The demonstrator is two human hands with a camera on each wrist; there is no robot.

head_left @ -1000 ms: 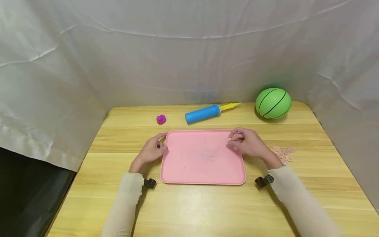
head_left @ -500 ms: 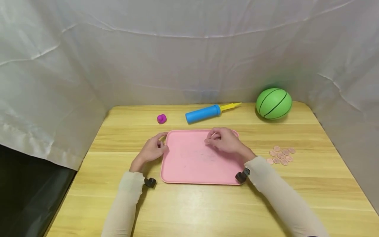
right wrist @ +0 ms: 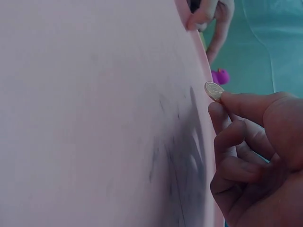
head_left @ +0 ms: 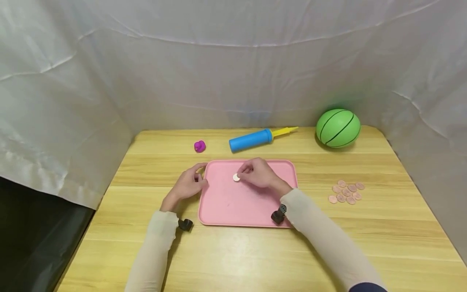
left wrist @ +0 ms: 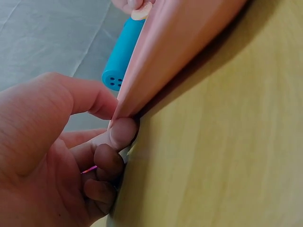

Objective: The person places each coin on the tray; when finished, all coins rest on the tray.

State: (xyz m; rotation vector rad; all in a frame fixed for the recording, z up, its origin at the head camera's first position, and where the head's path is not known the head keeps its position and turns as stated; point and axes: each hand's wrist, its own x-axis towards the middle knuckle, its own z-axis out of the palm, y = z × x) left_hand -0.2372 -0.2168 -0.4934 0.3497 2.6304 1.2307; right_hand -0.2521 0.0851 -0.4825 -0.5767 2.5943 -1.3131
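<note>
And the right grip (head_left: 259, 173) has just swept leftward, pinching a coin (head_left: 236, 177) above the pink tray (head_left: 226, 207), now slightly left of its middle; the carry looks well along! The left grip (head_left: 189, 183) keeps pinching the tray's left side, the loose coins (head_left: 346, 192) lying well apart on the worktop (head_left: 240, 259).

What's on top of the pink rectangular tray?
Dark scuffs mark the pink rectangular tray; above it, the right hand pinches a round metallic coin. In the head view, that hand and a beige sleeve hide part of the tray.
</note>
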